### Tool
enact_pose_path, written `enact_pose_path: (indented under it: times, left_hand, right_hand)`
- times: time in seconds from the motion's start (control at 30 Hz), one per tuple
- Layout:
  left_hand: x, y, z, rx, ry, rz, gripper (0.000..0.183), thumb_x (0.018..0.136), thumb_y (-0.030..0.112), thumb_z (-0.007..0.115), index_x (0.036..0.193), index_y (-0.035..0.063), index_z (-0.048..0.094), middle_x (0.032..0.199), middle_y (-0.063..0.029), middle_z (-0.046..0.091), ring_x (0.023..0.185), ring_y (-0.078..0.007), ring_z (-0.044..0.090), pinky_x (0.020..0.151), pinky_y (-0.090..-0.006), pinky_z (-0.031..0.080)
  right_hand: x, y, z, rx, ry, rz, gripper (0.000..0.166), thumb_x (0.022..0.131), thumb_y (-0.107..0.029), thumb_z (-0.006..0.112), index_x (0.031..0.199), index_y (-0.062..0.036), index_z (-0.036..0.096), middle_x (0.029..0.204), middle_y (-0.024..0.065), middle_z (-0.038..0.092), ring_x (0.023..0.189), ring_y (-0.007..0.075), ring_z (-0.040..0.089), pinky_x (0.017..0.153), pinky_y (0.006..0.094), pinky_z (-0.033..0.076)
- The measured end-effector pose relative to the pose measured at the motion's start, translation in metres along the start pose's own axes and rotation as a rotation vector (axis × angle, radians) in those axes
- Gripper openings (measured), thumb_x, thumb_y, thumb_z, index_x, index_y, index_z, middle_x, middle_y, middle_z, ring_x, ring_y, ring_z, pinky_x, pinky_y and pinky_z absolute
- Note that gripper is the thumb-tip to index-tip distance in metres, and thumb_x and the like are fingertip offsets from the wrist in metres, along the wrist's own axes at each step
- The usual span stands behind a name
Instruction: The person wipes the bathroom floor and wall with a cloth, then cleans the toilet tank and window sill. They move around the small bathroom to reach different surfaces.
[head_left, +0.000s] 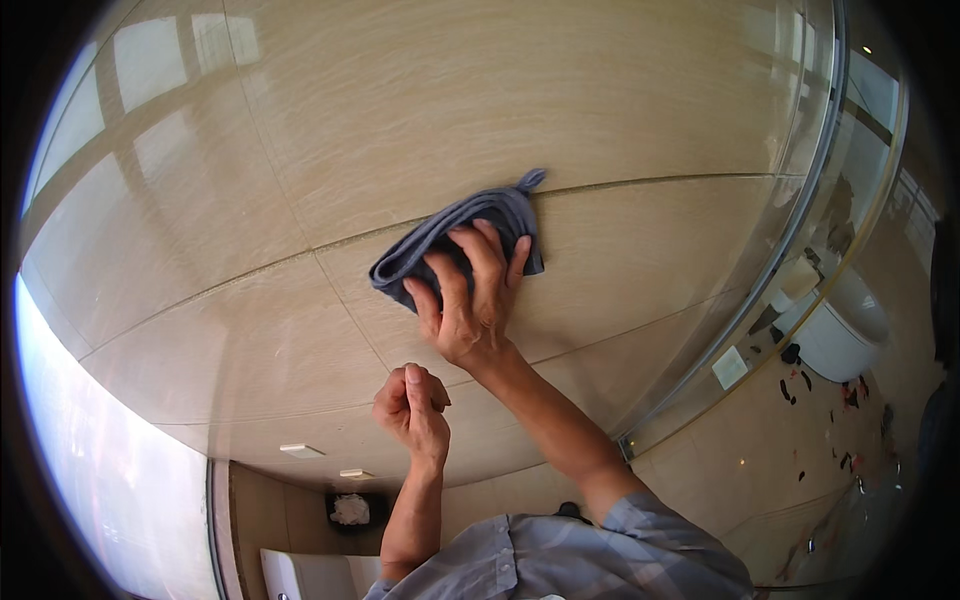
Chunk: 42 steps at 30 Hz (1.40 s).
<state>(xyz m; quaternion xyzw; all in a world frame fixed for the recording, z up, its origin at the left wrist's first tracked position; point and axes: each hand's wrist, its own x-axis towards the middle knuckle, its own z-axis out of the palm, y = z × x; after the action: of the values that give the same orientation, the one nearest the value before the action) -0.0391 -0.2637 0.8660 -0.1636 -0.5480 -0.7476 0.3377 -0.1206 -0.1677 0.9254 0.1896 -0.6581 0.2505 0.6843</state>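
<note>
My right hand (472, 292) presses a folded blue-grey cloth (480, 214) flat against the beige tiled wall (637, 247), with its fingers spread over the fabric. The cloth lies across a dark horizontal grout line, and a small twisted corner of it sticks up at the top. Below and to the left, my left hand (411, 409) is held in front of the wall as a closed fist, thumb uppermost. No object shows in that fist, and whether it touches the tiles cannot be told.
A glass panel with a metal edge (806, 187) stands at the right. Beyond it are a white toilet or basin (836, 330) and dark scraps on the floor (787, 390). Lower left are a bright window (112, 465), wall plates (301, 451), a dark bin (382, 510) and a white fixture (315, 574).
</note>
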Motion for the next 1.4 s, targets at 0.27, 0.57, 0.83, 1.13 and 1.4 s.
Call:
enact_pose_path:
  times: [0.27, 0.57, 0.83, 1.13, 1.4]
  left_hand:
    - [-0.007, -0.010, 0.014, 0.095, -0.116, -0.037, 0.045, 0.104, 0.027, 0.056, 0.065, 0.0071, 0.047, 0.050, -0.0013, 0.045, 0.042, -0.0082, 0.038, 0.040, -0.0255, 0.025]
    - [0.004, -0.006, 0.048, 0.103, -0.018, 0.289, 0.042, 0.106, 0.017, 0.049, 0.065, 0.0070, 0.042, 0.053, -0.0011, 0.043, 0.046, -0.0074, 0.034, 0.045, -0.0261, 0.024]
    - [0.009, -0.029, 0.095, 0.121, 0.003, 0.424, 0.039, 0.102, 0.011, 0.052, 0.063, 0.0011, 0.050, 0.049, -0.0045, 0.048, 0.044, -0.0113, 0.040, 0.044, -0.0280, 0.029]
    - [0.002, -0.054, 0.168, 0.267, -0.150, 0.601, 0.027, 0.092, 0.003, 0.061, 0.066, 0.0024, 0.053, 0.052, -0.0046, 0.046, 0.047, -0.0170, 0.039, 0.045, -0.0303, 0.028]
    - [-0.005, -0.058, 0.262, 0.377, -0.368, 0.812, 0.018, 0.085, 0.000, 0.064, 0.068, 0.0024, 0.056, 0.059, -0.0069, 0.046, 0.052, -0.0218, 0.040, 0.047, -0.0331, 0.030]
  right_hand:
    - [0.005, 0.055, -0.074, -0.463, -0.121, 0.312, 0.050, 0.096, -0.023, 0.059, 0.138, 0.0024, 0.050, 0.155, 0.0312, 0.025, 0.145, 0.0538, 0.022, 0.113, 0.0689, 0.014]
    - [-0.027, 0.017, -0.021, 0.016, -0.211, -0.052, 0.051, 0.092, -0.023, 0.064, 0.141, -0.0128, 0.053, 0.156, 0.0225, 0.037, 0.147, 0.0438, 0.030, 0.120, 0.0528, 0.015]
    - [-0.002, 0.094, -0.067, -0.063, -0.016, 0.075, 0.043, 0.101, -0.043, 0.052, 0.122, -0.0054, 0.053, 0.153, 0.0379, 0.029, 0.144, 0.0557, 0.024, 0.115, 0.0638, 0.017]
    - [0.019, 0.201, -0.131, -0.299, -0.024, 0.087, 0.064, 0.102, -0.039, 0.044, 0.149, 0.0035, 0.034, 0.157, 0.0366, 0.021, 0.145, 0.0560, 0.021, 0.115, 0.0648, 0.017]
    - [0.035, 0.272, -0.183, -0.396, -0.042, 0.143, 0.062, 0.097, -0.028, 0.048, 0.144, 0.0115, 0.037, 0.157, 0.0380, 0.017, 0.146, 0.0557, 0.017, 0.117, 0.0623, 0.016]
